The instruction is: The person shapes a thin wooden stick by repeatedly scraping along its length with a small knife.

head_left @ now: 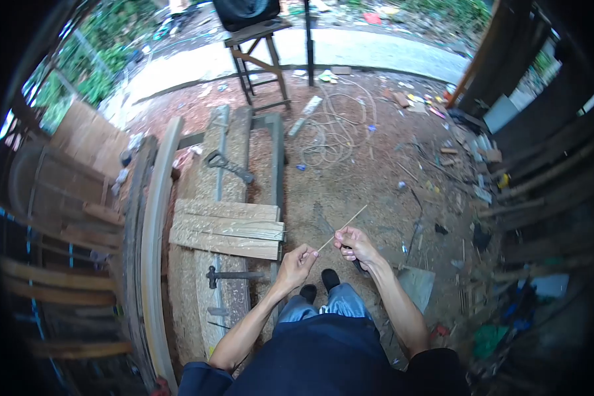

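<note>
A thin wooden stick (347, 220) runs slantwise between my two hands in front of my body. Pinched at its lower left end, it sits in the fingertips of my left hand (297, 264). My right hand (355, 246) is closed around the stick farther up, and also on a dark-handled tool. The tool's narrow grey blade (323, 219) points away from me; its exact kind is blurred. Left of my hands, several short wooden boards (228, 228) lie across a long workbench (193, 290), sprinkled with shavings. A hammer (234, 274) rests nearer me on the bench.
A dark metal tool with a looped handle (228, 165) lies farther up the bench. Long timber beams (162, 224) stand along its left side. Ahead are a wooden stool (261, 63) and a loose coil of cord (333, 135). Scraps litter the dirt floor at right.
</note>
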Tool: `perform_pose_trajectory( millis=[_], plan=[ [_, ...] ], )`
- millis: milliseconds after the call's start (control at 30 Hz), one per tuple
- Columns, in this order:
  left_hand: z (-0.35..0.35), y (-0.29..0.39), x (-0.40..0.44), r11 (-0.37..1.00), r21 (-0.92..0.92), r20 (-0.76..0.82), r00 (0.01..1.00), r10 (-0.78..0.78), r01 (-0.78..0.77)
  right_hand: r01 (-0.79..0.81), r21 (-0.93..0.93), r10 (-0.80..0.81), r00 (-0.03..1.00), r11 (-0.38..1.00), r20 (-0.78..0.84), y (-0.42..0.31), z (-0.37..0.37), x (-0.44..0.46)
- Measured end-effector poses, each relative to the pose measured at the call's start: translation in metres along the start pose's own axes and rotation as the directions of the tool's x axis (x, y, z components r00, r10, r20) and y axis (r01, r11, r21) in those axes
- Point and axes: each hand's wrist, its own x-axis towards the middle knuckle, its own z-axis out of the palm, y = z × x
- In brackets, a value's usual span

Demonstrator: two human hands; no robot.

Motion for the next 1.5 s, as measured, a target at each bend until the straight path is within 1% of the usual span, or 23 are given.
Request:
perform_pose_trajectory(
  millis=[133,200,300,433,467,533,600,667,733,867,933,1067,1100,1133,1167,1200,1267,1300,1333,1367,1400,1433,1500],
  plan=[
    [0.003,0.001,-0.004,0.997,0.062,0.113,0.993,0.046,-0.053,0.059,0.013,-0.056,0.990,0.998,-0.130,0.017,-0.004,-0.027],
    [0.005,0.001,-0.010,0.993,0.116,0.189,0.982,0.003,-0.025,0.063,-0.004,-0.062,0.979,0.998,-0.196,0.026,-0.005,-0.043],
    [0.017,-0.008,-0.016,0.995,0.059,0.269,0.962,0.056,-0.075,0.082,0.000,-0.077,0.942,0.997,-0.328,0.036,-0.006,-0.072],
    [0.038,-0.008,-0.025,0.988,0.064,0.364,0.925,0.110,-0.143,0.123,-0.018,-0.120,0.905,0.992,-0.408,0.056,-0.016,-0.111],
    [0.043,-0.007,-0.027,0.985,0.059,0.389,0.913,0.124,-0.159,0.153,0.005,-0.134,0.880,0.988,-0.456,0.058,-0.021,-0.123],
    [0.051,-0.008,-0.029,0.987,0.070,0.479,0.873,0.095,-0.146,0.214,0.032,-0.166,0.837,0.976,-0.521,0.064,-0.031,-0.147],
    [0.065,-0.003,-0.033,0.976,0.078,0.530,0.837,0.134,-0.205,0.298,0.059,-0.212,0.790,0.953,-0.575,0.070,-0.041,-0.173],
    [0.080,0.006,-0.035,0.961,0.077,0.575,0.799,0.175,-0.266,0.339,0.056,-0.235,0.753,0.939,-0.614,0.077,-0.049,-0.196],
    [0.094,0.022,-0.041,0.971,0.077,0.643,0.755,0.126,-0.227,0.357,0.086,-0.219,0.727,0.930,-0.651,0.083,-0.055,-0.218],
    [0.130,0.022,-0.043,0.959,0.010,0.686,0.700,0.200,-0.284,0.475,0.090,-0.285,0.658,0.875,-0.697,0.092,-0.084,-0.265],
    [0.149,0.045,-0.053,0.944,0.097,0.747,0.650,0.141,-0.316,0.488,0.081,-0.283,0.624,0.869,-0.728,0.090,-0.087,-0.294],
    [0.188,0.053,-0.070,0.935,0.111,0.793,0.597,0.121,-0.338,0.531,0.019,-0.280,0.477,0.847,-0.833,0.115,-0.121,-0.354],
    [0.192,0.040,-0.069,0.949,0.019,0.779,0.600,0.182,-0.313,0.589,-0.005,-0.252,0.339,0.808,-0.906,0.122,-0.133,-0.379],
    [0.196,0.026,-0.063,0.955,-0.072,0.757,0.607,0.240,-0.287,0.682,-0.034,-0.310,0.287,0.731,-0.906,0.137,-0.152,-0.405],
    [0.199,0.013,-0.054,0.962,0.027,0.760,0.631,0.156,-0.271,0.666,-0.071,-0.332,0.275,0.743,-0.902,0.139,-0.151,-0.421],
    [0.204,0.017,-0.056,0.962,0.031,0.768,0.622,0.152,-0.273,0.648,-0.105,-0.351,0.264,0.754,-0.898,0.140,-0.145,-0.436],
    [0.215,0.031,-0.060,0.980,0.047,0.775,0.626,0.087,-0.194,0.597,-0.096,-0.382,0.374,0.796,-0.845,0.143,-0.123,-0.430],
    [0.225,0.029,-0.065,0.983,0.007,0.777,0.620,0.110,-0.183,0.581,-0.105,-0.398,0.404,0.807,-0.824,0.142,-0.107,-0.421],
    [0.234,0.027,-0.071,0.983,0.008,0.786,0.610,0.106,-0.182,0.558,-0.073,-0.362,0.428,0.827,-0.828,0.142,-0.094,-0.408],
    [0.242,0.028,-0.076,0.981,-0.022,0.797,0.588,0.134,-0.193,0.604,-0.042,-0.386,0.452,0.796,-0.804,0.140,-0.080,-0.395],
    [0.249,0.029,-0.080,0.977,-0.054,0.808,0.566,0.164,-0.206,0.593,-0.044,-0.404,0.490,0.804,-0.772,0.139,-0.068,-0.385],
    [0.253,0.030,-0.082,0.986,-0.010,0.852,0.515,0.096,-0.168,0.596,-0.013,-0.399,0.522,0.803,-0.754,0.144,-0.063,-0.372],
    [0.260,0.032,-0.089,0.984,-0.017,0.874,0.475,0.102,-0.179,0.629,0.005,-0.401,0.501,0.777,-0.767,0.153,-0.058,-0.355]
  ],
)
